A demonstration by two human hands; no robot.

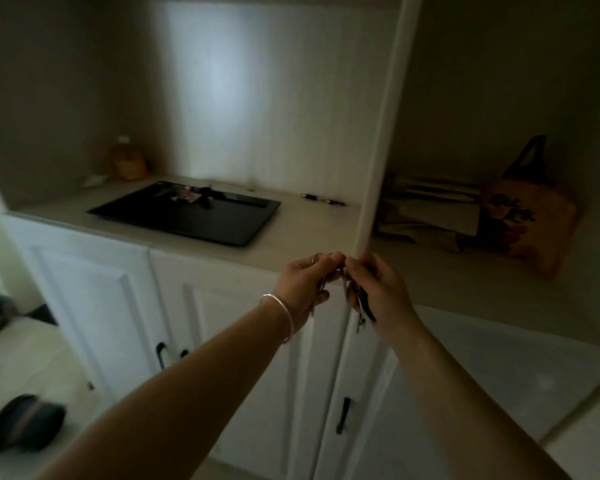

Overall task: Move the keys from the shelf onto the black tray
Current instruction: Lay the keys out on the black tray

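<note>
We stand before a white built-in unit whose counter (302, 233) runs along the front of two open bays, with closed cabinet doors below. In the left bay lies the black tray (187, 216), flat and well back from the front edge, with a few small dark items already at its far side; what they are is too blurred to tell. A pen (323, 199) lies on the counter to the tray's right.

Both hands meet at the counter's front edge, just below the divider post. Our left hand (305, 282) and right hand (378, 289) are each curled closed around the keys (359, 306), fingertips pinched together at the top, a few keys and a dark fob dangling beneath the right hand.

To do this well, we should gather the bunch into one hand, carry it up and left over the rim, and lay it on the tray's bare near half, clear of the small items there.
</note>
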